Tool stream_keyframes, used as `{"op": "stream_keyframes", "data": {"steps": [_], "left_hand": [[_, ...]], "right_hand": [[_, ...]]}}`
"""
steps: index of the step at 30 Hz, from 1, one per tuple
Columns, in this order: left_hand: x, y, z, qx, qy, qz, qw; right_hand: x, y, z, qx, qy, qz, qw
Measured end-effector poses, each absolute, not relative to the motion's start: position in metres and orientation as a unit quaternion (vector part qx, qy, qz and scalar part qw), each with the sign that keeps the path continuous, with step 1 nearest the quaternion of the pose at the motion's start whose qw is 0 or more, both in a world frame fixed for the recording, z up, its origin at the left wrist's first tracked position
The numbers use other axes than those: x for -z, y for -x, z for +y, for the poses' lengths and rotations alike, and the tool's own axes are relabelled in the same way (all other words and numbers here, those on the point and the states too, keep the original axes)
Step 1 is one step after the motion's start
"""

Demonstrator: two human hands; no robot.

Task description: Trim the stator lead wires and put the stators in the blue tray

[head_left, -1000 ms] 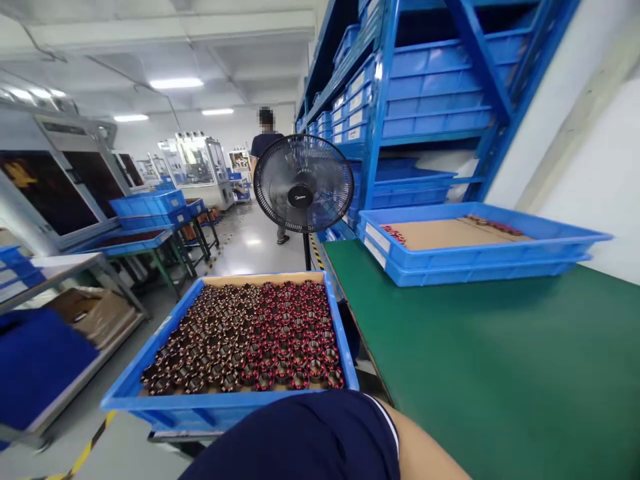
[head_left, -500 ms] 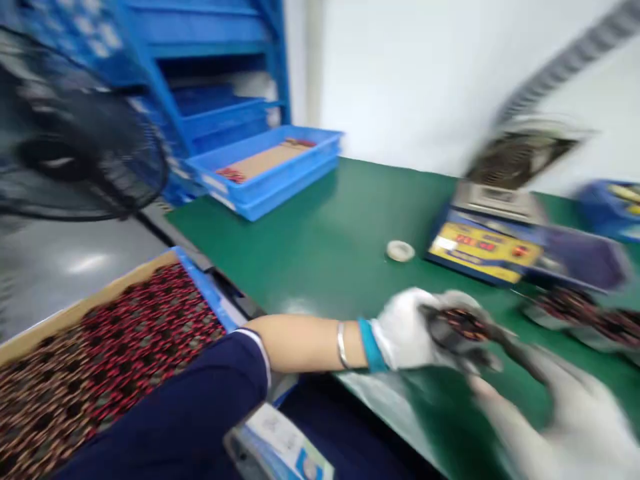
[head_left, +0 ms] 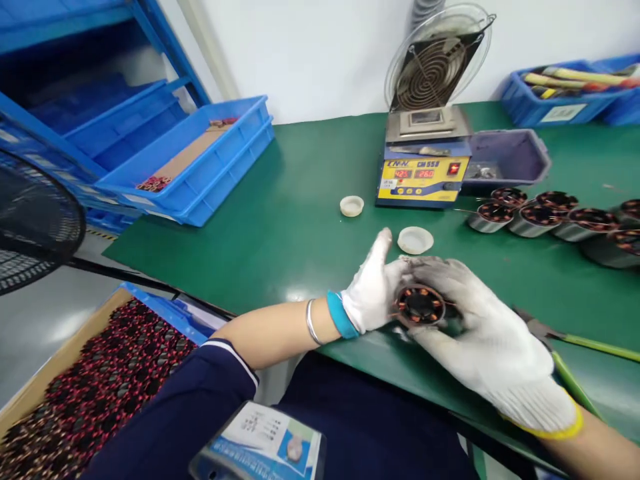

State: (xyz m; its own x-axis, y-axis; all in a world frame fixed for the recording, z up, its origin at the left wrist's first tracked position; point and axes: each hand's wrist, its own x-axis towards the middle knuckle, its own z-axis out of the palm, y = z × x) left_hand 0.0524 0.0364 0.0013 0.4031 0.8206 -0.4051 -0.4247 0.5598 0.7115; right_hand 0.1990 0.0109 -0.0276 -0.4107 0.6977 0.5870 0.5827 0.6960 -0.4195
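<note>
A round motor stator [head_left: 420, 305] with copper windings is held between my gloved hands, its open face turned up towards me. My right hand [head_left: 483, 330] wraps round it, thumb along the near side and fingers over the far side. My left hand [head_left: 373, 287] is against the stator's left side with its thumb raised away; its other fingers are partly hidden behind the stator. Just beyond my hands lie a white shallow dish [head_left: 415, 240] and a smaller round dish [head_left: 351, 206]. Green-handled pliers [head_left: 543, 330] rest beside my right hand.
A solder pot [head_left: 423, 167] with a lit display stands at the back, beside a purple bin [head_left: 507, 160]. Several stators [head_left: 537, 217] stand to the right. Blue trays [head_left: 200, 173] sit back left; a box of windings [head_left: 125, 360] and a fan [head_left: 35, 220] are at left.
My view has swung right, bringing the pliers and more stators into sight. My right hand has closed in round the stator; my left thumb now stands away from it.
</note>
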Motion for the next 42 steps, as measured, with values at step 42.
{"op": "stream_keyframes", "data": {"steps": [42], "left_hand": [[0.013, -0.037, 0.032, -0.096, -0.846, 0.369, 0.373]], "right_hand": [[-0.026, -0.203, 0.105, -0.074, 0.785, -0.614, 0.042]]}}
